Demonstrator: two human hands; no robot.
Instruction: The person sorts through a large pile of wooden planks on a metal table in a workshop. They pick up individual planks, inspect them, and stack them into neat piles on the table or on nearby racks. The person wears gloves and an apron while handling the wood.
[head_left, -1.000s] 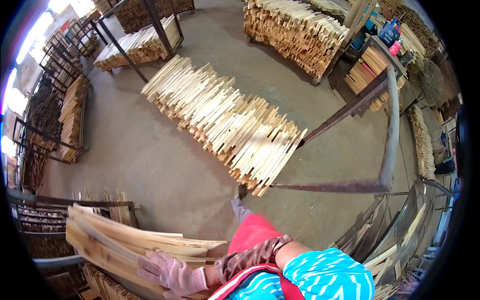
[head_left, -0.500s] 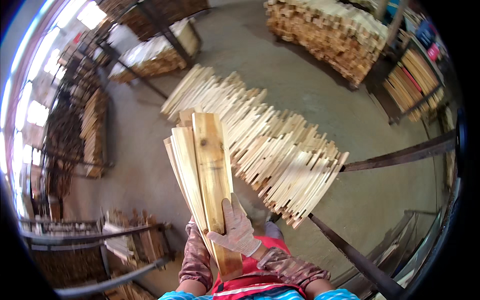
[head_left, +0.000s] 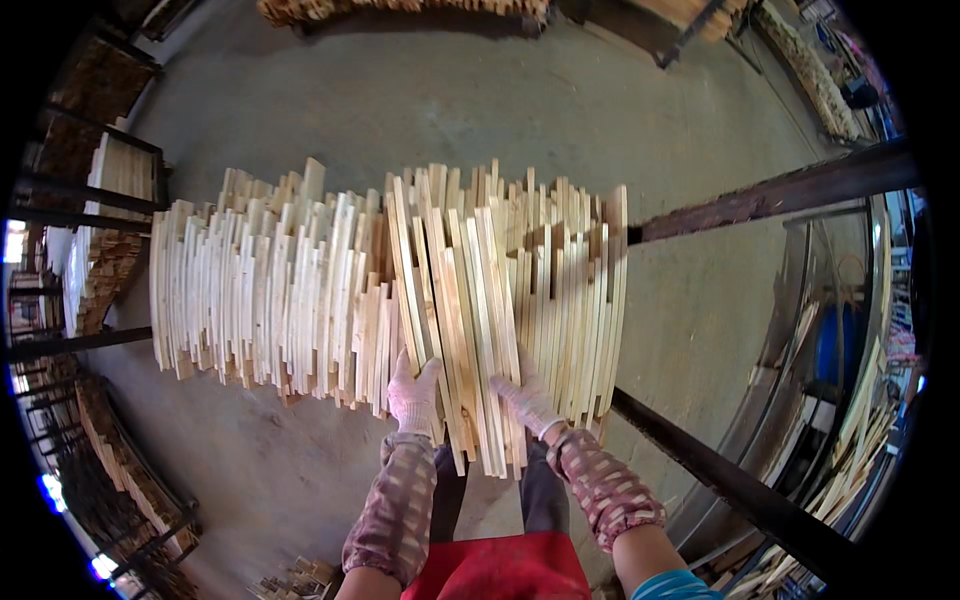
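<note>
A bundle of narrow pale wooden boards (head_left: 462, 325), standing on edge, is held between my two gloved hands at the near side of a wide stack. My left hand (head_left: 413, 395) presses against the bundle's left side, thumb toward the boards. From the right, my right hand (head_left: 527, 402) clamps the other side, its fingers partly hidden. The stack of similar boards (head_left: 265, 285) stretches left and right beneath the bundle, with uneven ends. The bundle lies slightly aslant over it, its near ends sticking out toward me.
Two dark beams, an upper one (head_left: 780, 190) and a lower one (head_left: 740, 487), run from the stack to the right. Loose wood strips (head_left: 835, 490) lie at the far right. More timber stacks (head_left: 400, 8) stand at the back and left. Concrete floor (head_left: 400, 90) surrounds the stack.
The bundle has moved from in front of me onto the stack, turned so that the boards' edges face up. My view has turned right, and my right hand has shifted to the bundle's right side.
</note>
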